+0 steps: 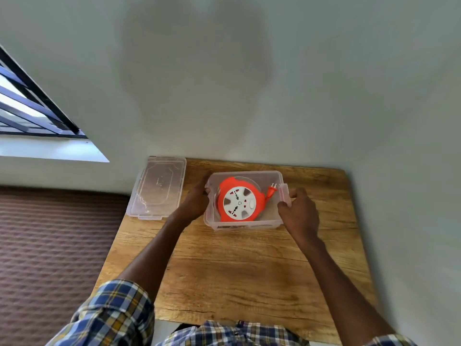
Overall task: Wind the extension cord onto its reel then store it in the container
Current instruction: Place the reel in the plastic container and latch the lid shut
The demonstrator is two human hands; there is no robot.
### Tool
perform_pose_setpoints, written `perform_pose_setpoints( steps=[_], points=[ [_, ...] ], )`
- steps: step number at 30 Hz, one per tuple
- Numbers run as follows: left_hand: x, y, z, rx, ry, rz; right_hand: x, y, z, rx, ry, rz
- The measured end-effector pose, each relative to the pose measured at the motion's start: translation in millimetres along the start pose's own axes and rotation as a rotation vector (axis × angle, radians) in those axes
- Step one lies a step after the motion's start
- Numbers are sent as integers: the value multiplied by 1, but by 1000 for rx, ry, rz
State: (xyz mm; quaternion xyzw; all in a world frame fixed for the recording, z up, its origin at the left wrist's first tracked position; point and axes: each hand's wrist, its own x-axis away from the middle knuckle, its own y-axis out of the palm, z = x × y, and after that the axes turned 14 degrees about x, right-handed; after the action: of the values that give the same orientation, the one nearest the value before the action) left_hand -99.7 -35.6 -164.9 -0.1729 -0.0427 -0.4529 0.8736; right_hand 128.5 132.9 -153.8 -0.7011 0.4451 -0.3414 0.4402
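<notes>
Reel (239, 201) already inside container (249, 224). Left hand (197, 202), right hand (299, 211) gripping container ends. Keep level; then fetch lid (157, 188) from left, press evenly.

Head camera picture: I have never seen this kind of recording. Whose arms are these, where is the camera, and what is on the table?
There is no machine here. A person wears a wide-angle camera on the head, looking down at their own arms in checked sleeves. On the wooden table stands a clear plastic container, open, with an orange and white round cord reel lying inside; its orange plug rests beside it in the box. The left hand holds the container's left end and the right hand holds its right end at the latch. The clear plastic lid lies apart, at the table's left edge.
</notes>
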Motion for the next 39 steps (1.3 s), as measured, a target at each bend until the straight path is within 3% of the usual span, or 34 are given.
perform_pose_setpoints(
  steps=[10, 16, 20, 23, 26, 28, 31, 35, 37, 39],
  points=[
    [4, 8, -4, 3, 38, 121, 11, 14, 2, 32, 16, 56],
    [5, 2, -8, 72, 71, 103, 14, 9, -9, 59, 48, 34],
    [17, -19, -23, 126, 17, 335, 28, 5, -29, 314, -38, 223],
    [34, -51, -44, 191, -8, 564, 41, 10, -69, 166, -235, 339],
    [48, -87, -69, 89, -81, 818, 54, 24, -128, -44, -409, 210],
    [51, -112, -86, 3, -239, 905, 61, 39, -171, -159, -532, 101],
    [50, -136, -105, -96, -483, 867, 66, 72, -228, -167, -635, -143],
    [47, -150, -128, -110, -535, 745, 61, 128, -283, 54, -602, -513],
    [47, -155, -136, -56, -497, 738, 59, 154, -294, 204, -565, -579],
    [47, -157, -140, -27, -467, 739, 62, 172, -298, 304, -534, -514]
  ],
)
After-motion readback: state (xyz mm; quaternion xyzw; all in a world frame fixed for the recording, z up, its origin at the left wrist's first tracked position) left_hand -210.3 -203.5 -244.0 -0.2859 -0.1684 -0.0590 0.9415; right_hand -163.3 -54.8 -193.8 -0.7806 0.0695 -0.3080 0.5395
